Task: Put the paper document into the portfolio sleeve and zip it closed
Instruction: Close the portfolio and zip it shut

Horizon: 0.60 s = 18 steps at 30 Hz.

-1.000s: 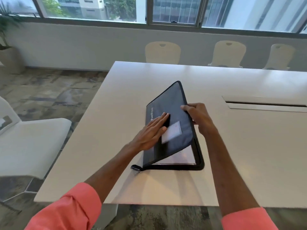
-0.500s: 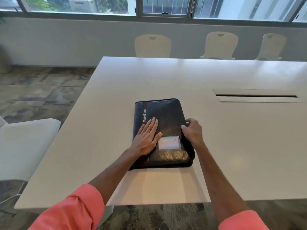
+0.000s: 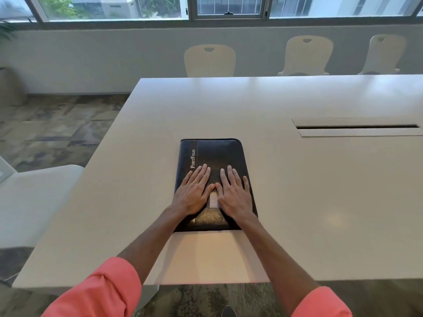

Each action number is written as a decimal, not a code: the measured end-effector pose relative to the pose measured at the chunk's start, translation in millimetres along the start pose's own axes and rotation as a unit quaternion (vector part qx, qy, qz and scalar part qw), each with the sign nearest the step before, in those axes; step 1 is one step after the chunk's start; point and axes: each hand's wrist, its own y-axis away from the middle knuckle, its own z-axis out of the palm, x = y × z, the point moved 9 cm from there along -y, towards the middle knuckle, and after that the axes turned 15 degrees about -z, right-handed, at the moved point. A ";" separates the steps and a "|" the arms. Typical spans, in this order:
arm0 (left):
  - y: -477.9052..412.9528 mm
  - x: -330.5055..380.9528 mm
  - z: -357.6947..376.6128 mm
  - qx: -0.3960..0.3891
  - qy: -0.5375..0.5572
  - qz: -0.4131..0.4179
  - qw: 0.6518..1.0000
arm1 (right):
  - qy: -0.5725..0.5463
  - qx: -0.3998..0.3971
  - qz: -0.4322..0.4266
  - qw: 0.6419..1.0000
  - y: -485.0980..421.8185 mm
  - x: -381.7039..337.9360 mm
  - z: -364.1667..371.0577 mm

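While both hands lie flat on it, the portfolio [image 3: 219, 154] rests closed on the desk [image 3: 297, 191], close to the near edge. It is one black rectangle with round corners and a bumpy, leather-like cover. White letters on a smoother strip down its left side say PortFolio. One small pale card [image 3: 214, 200] sits on the cover between the two thumbs.

The left hand [image 3: 194, 193] and the right hand [image 3: 233, 193] grip nothing. Their fingers are straight and lie side by side on the cover, with the thumb tips touching. Two pink sleeves [image 3: 98, 291] are pushed up the arms.

The desk is white, smooth and shiny, with one long thin slot [image 3: 357, 127] toward its right side. Three pale hard chairs [image 3: 209, 60] with curved backs stand along the far edge. One white chair [image 3: 34, 197] stands by the left edge.
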 end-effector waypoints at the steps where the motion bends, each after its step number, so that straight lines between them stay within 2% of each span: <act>1: -0.6 0.8 -0.2 -0.002 -0.002 -0.001 1.000 | 0.003 0.005 -0.002 1.000 -0.4 0.6 -0.8; 9: 10.7 -3.0 -9.3 -0.027 0.044 -0.018 0.999 | -0.006 -0.006 -0.006 1.000 2.9 -3.1 -5.3; 13: 32.6 -18.2 -17.6 -0.038 0.053 0.003 0.998 | -0.024 -0.005 0.019 1.000 8.3 -9.1 -11.6; 18: 65.3 -46.3 -31.5 -0.039 0.094 0.015 0.995 | -0.055 0.024 0.026 0.998 28.1 -50.4 -9.2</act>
